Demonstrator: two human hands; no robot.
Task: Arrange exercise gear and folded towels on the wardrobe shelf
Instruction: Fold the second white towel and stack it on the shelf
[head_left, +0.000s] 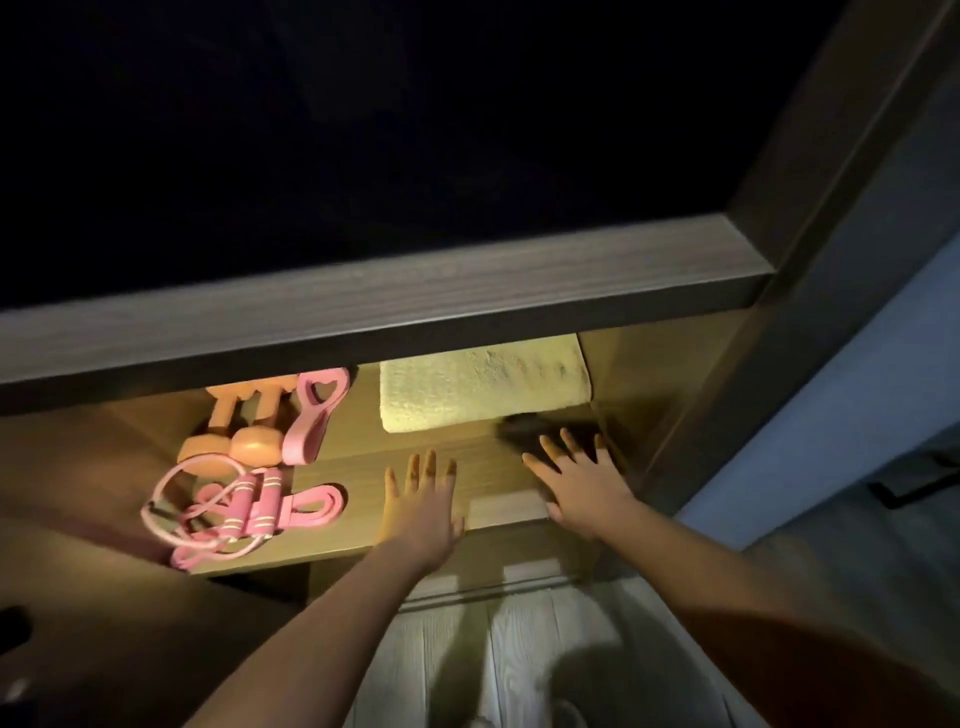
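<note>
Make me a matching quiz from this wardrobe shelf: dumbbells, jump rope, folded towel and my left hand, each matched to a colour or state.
Column one:
1. dumbbells
2. jump rope
3. folded towel
4. left hand

Column two:
A. pale yellow
B. pink
C. open, fingers spread
D. orange

Pairs: 1-D, 2-B, 3-A, 4-C.

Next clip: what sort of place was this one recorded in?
Most likely a home wardrobe or closet. A lit wooden shelf sits under a dark upper compartment and holds a folded cream towel, orange dumbbells and a pink skipping rope. Pale plank flooring shows below.
</note>
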